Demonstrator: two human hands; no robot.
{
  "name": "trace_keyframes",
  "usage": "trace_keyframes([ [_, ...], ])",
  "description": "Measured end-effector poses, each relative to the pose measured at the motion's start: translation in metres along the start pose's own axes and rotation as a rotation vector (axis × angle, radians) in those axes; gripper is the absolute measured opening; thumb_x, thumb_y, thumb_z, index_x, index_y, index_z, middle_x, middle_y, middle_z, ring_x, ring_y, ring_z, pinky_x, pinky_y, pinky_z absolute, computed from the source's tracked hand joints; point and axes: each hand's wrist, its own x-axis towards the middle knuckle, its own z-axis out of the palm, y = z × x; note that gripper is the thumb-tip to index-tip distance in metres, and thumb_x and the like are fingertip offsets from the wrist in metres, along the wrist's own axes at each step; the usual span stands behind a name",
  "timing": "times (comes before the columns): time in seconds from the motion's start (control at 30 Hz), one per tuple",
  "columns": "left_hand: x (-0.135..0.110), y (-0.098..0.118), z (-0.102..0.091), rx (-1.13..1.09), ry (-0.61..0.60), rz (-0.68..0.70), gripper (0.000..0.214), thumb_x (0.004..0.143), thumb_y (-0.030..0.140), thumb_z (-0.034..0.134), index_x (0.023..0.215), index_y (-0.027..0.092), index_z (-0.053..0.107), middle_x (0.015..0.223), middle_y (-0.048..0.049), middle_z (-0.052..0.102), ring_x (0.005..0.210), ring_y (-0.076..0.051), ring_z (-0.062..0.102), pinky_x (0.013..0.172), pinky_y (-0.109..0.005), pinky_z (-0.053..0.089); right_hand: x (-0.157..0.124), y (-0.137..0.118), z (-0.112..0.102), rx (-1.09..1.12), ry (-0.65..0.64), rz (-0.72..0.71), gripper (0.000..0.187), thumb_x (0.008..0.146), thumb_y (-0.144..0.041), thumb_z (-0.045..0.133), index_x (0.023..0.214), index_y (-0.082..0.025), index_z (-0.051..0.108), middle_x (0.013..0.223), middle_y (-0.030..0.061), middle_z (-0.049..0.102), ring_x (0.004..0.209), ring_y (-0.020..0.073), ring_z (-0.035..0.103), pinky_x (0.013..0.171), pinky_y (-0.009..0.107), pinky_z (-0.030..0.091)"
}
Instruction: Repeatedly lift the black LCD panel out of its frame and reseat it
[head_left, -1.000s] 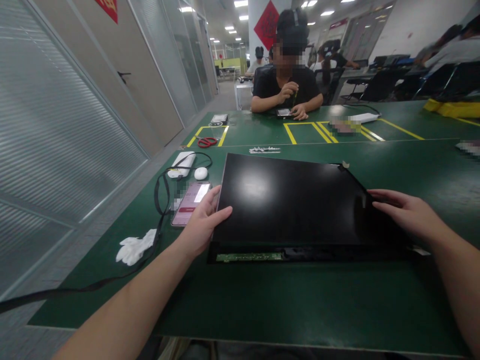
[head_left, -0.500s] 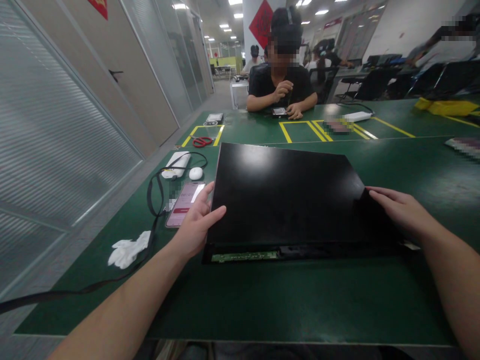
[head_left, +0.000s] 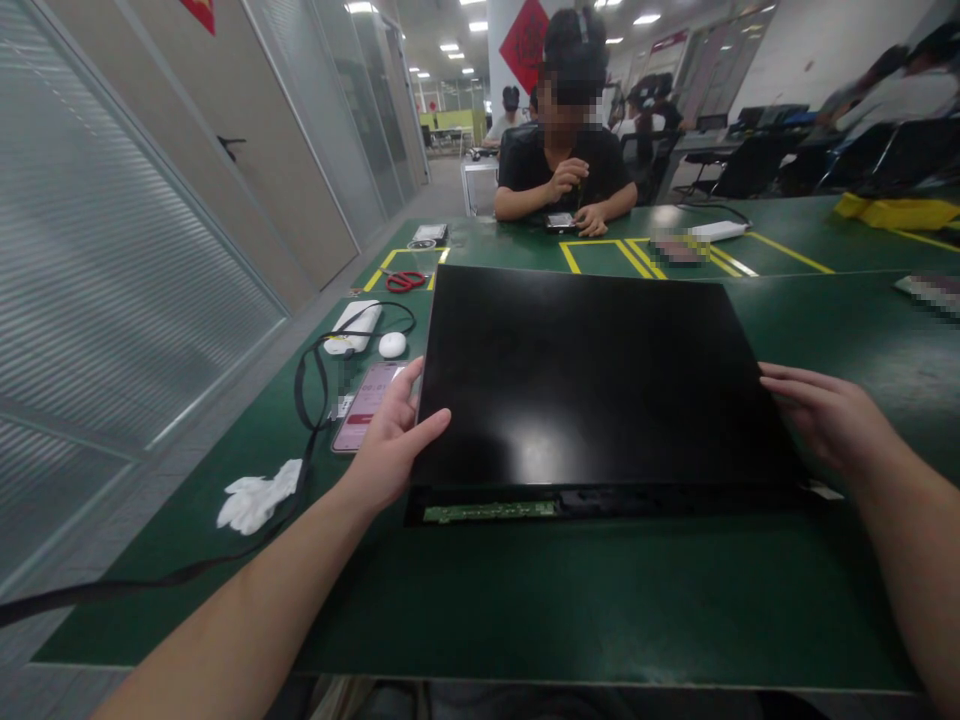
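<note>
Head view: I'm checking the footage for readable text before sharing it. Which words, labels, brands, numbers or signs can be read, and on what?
Nothing reads clearly enough to quote.
Phone screen: figures, too blurred to read.
Red diamond sign: a character-like mark, too blurred.
Red sign at top left: cut off, unreadable.
Green circuit strip: any print too small.
White-labelled device at far centre: any print too small.

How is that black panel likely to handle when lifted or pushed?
The black panel looks fairly stiff, its edges being straight. Its glossy, light-reflecting face may prove slippery. The exposed green circuit strip along its near edge is probably fragile.
</note>
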Motion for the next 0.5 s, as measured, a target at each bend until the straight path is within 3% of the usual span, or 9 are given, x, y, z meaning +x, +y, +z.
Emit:
trace_keyframes([
  [0.1,0.001,0.002,0.0,0.017,0.024,0.023,0.08,0.073,0.025,0.086,0.144,0.03,0.049,0.141,-0.0075,0.066,0.128,-0.035,0.063,0.102,-0.044,0.056,-0.005,-0.008,-0.004,0.094,-0.048,0.025,0.03,0.063,-0.024,0.071,0.092,-0.026,0.076,0.108,0.0069,0.079,0.122,0.0309,0.065,0.111,0.044,0.046],
  [0.2,0.003,0.002,0.0,0.036,0.047,0.033,0.081,0.071,0.027,0.088,0.143,0.03,0.05,0.14,-0.0077,0.067,0.129,-0.036,0.061,0.103,-0.046,0.055,-0.014,-0.016,-0.006,0.102,-0.065,-0.017,0.049,0.072,-0.031,0.062,0.119,-0.026,0.074,0.13,0.0083,0.072,0.13,0.0343,0.059,0.112,0.051,0.044],
  [0.33,0.004,-0.001,-0.001,0.05,0.02,0.072,0.077,0.073,0.026,0.087,0.141,0.03,0.051,0.141,-0.007,0.066,0.132,-0.035,0.059,0.106,-0.044,0.052,-0.033,-0.028,-0.002,-0.001,-0.115,-0.145,0.071,0.086,-0.043,0.042,0.156,-0.031,0.044,0.155,0.004,0.052,0.139,0.0352,0.051,0.113,0.054,0.042],
  [0.5,0.003,-0.001,0.0,0.027,0.002,0.09,0.069,0.077,0.024,0.083,0.14,0.028,0.054,0.14,-0.0052,0.067,0.132,-0.032,0.059,0.109,-0.041,0.048,-0.046,-0.032,-0.004,-0.045,-0.168,-0.137,0.076,0.086,-0.045,0.04,0.161,-0.038,0.031,0.148,0.0037,0.06,0.128,0.0368,0.061,0.109,0.058,0.045],
])
